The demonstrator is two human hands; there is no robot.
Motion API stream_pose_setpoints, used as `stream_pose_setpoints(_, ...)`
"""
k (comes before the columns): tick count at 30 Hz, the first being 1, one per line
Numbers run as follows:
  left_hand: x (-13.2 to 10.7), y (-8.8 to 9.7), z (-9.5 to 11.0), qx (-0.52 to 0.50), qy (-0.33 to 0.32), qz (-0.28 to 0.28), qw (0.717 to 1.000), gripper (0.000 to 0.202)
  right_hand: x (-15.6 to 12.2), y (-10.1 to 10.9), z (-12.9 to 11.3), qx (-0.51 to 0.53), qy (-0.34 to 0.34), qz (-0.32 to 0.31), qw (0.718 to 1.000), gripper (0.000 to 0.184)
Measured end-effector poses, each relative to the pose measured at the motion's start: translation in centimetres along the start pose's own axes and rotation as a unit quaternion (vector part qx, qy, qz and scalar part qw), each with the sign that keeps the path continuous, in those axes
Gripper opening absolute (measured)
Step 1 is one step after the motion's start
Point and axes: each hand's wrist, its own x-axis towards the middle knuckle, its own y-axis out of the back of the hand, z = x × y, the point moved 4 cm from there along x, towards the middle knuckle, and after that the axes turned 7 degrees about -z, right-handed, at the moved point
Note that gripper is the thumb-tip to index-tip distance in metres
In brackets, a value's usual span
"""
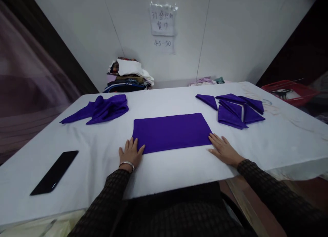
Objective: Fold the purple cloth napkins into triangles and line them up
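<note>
A purple cloth napkin (171, 132) lies flat in front of me as a wide rectangle, its long side toward me. My left hand (131, 152) rests with fingers spread on its near left corner. At the near right corner, the outstretched fingers of my right hand (223, 148) touch the edge. Both hands are open and grip nothing. To the right lie several purple napkins folded into triangles (229, 113), some overlapping. A loose, crumpled heap of purple cloth (109, 108) sits at the back left.
The white-covered table (164, 172) carries a black phone-like slab (55, 172) at left. Stacked folded clothes (128, 76) stand against the back wall, with pale lilac cloth (203, 81) further right. A red basket (289, 93) is beyond the right edge. A handwritten paper sign (162, 28) hangs above.
</note>
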Motion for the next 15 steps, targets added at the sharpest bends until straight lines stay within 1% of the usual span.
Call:
stream_pose_setpoints(2,0.3,0.5,-0.1,-0.015,0.014,0.0,1.0,0.068,0.1,0.1,-0.2,-0.003,0.0,-0.001,1.0,0.066)
stream_pose_setpoints(4,0.4,1.5,0.5,-0.022,0.01,0.015,1.0,0.072,0.1,0.1,-0.3,-0.006,0.002,0.004,1.0,0.065)
stream_pose_setpoints(6,0.4,2.6,2.2,-0.013,-0.028,0.035,0.999,0.073,0.1,-0.1,-0.2,-0.007,0.006,0.014,1.0,0.064)
stream_pose_setpoints(9,0.9,3.6,5.9,-0.01,-0.102,0.021,0.994,0.072,0.0,-0.6,0.2,-0.009,0.011,0.029,0.999,0.064)
stream_pose_setpoints(11,2.1,3.9,7.8,-0.009,-0.134,0.013,0.991,0.072,0.0,-0.9,0.4,-0.011,0.014,0.034,0.999,0.064)
stream_pose_setpoints(12,2.8,4.0,8.5,-0.007,-0.143,0.012,0.99,0.072,0.0,-1.0,0.5,-0.012,0.016,0.034,0.999,0.065)
stream_pose_setpoints(13,3.8,4.1,8.9,-0.007,-0.147,0.011,0.989,0.072,0.0,-1.1,0.5,-0.013,0.016,0.034,0.999,0.065)
stream_pose_setpoints(15,5.9,4.2,8.9,-0.009,-0.144,0.009,0.989,0.073,0.0,-1.3,0.6,-0.013,0.014,0.032,0.999,0.068)
